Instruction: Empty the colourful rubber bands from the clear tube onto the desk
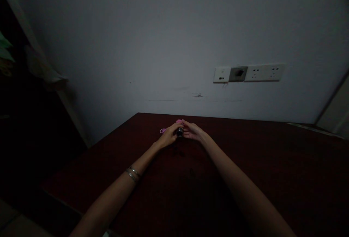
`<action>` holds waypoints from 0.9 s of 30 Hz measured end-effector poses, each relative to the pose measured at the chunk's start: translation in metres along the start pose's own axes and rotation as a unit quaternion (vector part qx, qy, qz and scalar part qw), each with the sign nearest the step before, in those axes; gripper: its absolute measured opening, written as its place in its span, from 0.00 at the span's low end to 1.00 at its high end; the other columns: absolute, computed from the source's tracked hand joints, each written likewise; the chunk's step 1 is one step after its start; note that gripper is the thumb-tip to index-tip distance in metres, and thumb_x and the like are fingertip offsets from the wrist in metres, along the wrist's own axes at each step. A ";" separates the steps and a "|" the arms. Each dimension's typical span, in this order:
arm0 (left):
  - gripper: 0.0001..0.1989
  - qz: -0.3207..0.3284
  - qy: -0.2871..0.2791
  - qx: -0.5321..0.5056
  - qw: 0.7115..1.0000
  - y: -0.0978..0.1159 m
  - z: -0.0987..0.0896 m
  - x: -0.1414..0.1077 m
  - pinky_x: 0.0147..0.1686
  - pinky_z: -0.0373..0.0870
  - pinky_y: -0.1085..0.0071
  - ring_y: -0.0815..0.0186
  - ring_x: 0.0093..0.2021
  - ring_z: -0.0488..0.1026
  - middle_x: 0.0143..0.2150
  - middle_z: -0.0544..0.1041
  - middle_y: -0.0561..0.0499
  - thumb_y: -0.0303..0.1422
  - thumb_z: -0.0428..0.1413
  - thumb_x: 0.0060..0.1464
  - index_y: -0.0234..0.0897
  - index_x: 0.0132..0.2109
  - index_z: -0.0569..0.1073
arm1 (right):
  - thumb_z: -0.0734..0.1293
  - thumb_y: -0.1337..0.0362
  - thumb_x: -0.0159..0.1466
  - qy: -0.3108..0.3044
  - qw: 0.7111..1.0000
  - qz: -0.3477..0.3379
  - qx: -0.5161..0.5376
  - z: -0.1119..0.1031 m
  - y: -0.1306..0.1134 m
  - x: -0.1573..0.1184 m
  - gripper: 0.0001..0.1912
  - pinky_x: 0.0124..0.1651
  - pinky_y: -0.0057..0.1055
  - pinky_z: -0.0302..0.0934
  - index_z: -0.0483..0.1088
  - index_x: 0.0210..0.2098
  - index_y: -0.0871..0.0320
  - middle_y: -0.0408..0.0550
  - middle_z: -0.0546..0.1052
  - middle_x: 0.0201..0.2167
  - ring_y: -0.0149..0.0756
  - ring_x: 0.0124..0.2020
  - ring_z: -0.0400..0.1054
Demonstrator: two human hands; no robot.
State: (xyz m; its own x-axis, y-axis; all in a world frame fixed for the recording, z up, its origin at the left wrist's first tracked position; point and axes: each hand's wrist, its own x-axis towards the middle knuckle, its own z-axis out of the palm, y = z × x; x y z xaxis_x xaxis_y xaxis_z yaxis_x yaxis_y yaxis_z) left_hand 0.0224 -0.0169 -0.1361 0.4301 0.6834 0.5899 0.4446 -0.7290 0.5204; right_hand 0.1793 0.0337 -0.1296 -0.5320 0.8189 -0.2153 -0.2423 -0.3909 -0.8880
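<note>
Near the back of a dark red table (163, 164), my left hand (169, 135) and my right hand (192, 131) meet around a small dark cylindrical object (180, 132) with a shiny rim. My left fingers curl round its left and upper side. The fingers of my right hand press against its right side. Just behind it, between the fingertips, shows a pink piece (179, 121). A pink loop (163, 130) lies left of my left hand. Whether the pink parts join the dark object cannot be made out.
Behind the table stands a pale wall (163, 47) with white sockets (263, 73) and a grey outlet plate (238, 73) at the right. A whitish bag-like thing (45, 67) hangs at the dark left side. The table's left edge slants toward me.
</note>
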 end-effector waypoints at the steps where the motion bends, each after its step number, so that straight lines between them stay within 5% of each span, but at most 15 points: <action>1: 0.24 -0.001 -0.004 0.000 1.000 0.001 -0.002 -0.002 0.59 0.49 0.60 0.63 0.61 0.55 0.58 0.64 0.44 0.19 0.48 0.46 0.37 0.51 0.67 | 0.62 0.54 0.60 -0.003 1.000 0.005 0.006 0.000 0.001 0.000 0.14 0.24 0.24 0.63 0.64 0.30 0.60 0.43 0.69 0.19 0.26 0.19 0.65; 6: 0.30 -0.061 0.022 -0.031 0.997 0.010 -0.008 -0.010 0.56 0.56 0.62 0.64 0.56 0.61 0.57 0.65 0.47 0.17 0.44 0.43 0.39 0.54 0.65 | 0.67 0.58 0.57 -0.031 0.999 0.005 0.008 0.001 0.004 0.000 0.11 0.31 0.28 0.66 0.67 0.32 0.60 0.46 0.73 0.24 0.30 0.24 0.69; 10: 0.36 -0.120 0.058 -0.123 0.983 0.011 -0.007 -0.011 0.43 0.67 0.68 0.68 0.42 0.71 0.57 0.65 0.48 0.17 0.44 0.39 0.43 0.58 0.58 | 0.69 0.63 0.54 -0.055 0.998 0.001 -0.035 0.002 0.003 -0.004 0.11 0.33 0.31 0.67 0.68 0.35 0.61 0.49 0.75 0.28 0.33 0.27 0.70; 14: 0.37 -0.150 0.137 -0.182 0.962 0.002 -0.008 -0.008 0.27 0.68 0.76 0.71 0.34 0.71 0.60 0.59 0.43 0.20 0.45 0.38 0.43 0.58 0.54 | 0.71 0.68 0.49 -0.024 0.992 -0.097 -0.080 0.007 -0.006 -0.009 0.17 0.38 0.34 0.67 0.67 0.39 0.59 0.47 0.76 0.33 0.33 0.32 0.71; 18: 0.28 -0.228 0.213 -0.157 0.937 -0.016 -0.011 -0.010 0.20 0.63 0.78 0.72 0.25 0.68 0.40 0.73 0.46 0.23 0.46 0.38 0.35 0.51 0.63 | 0.72 0.72 0.43 0.039 0.957 -0.231 -0.173 0.013 -0.022 -0.010 0.22 0.43 0.32 0.65 0.67 0.38 0.60 0.46 0.75 0.37 0.32 0.37 0.69; 21: 0.20 -0.279 0.214 -0.141 0.926 -0.027 -0.011 -0.013 0.18 0.62 0.78 0.73 0.21 0.64 0.25 0.70 0.53 0.24 0.47 0.38 0.32 0.42 0.69 | 0.71 0.71 0.42 0.031 0.942 -0.254 -0.219 0.014 -0.031 -0.011 0.23 0.44 0.32 0.64 0.66 0.39 0.61 0.47 0.74 0.37 0.32 0.36 0.69; 27: 0.13 -0.302 0.199 -0.188 0.913 -0.025 -0.008 -0.014 0.17 0.62 0.77 0.72 0.21 0.66 0.27 0.72 0.51 0.26 0.48 0.37 0.32 0.34 0.71 | 0.73 0.69 0.40 0.040 0.936 -0.266 -0.227 0.013 -0.036 -0.013 0.27 0.41 0.33 0.65 0.65 0.40 0.62 0.49 0.74 0.36 0.34 0.36 0.69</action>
State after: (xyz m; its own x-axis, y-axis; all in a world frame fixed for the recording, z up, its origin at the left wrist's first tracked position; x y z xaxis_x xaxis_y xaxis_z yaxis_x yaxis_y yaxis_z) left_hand -0.0008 -0.0090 -0.1523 -0.1579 0.9517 0.2635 0.1729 -0.2360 0.9562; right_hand 0.1847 0.0320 -0.0894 -0.3670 0.8830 0.2926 -0.0766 0.2848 -0.9555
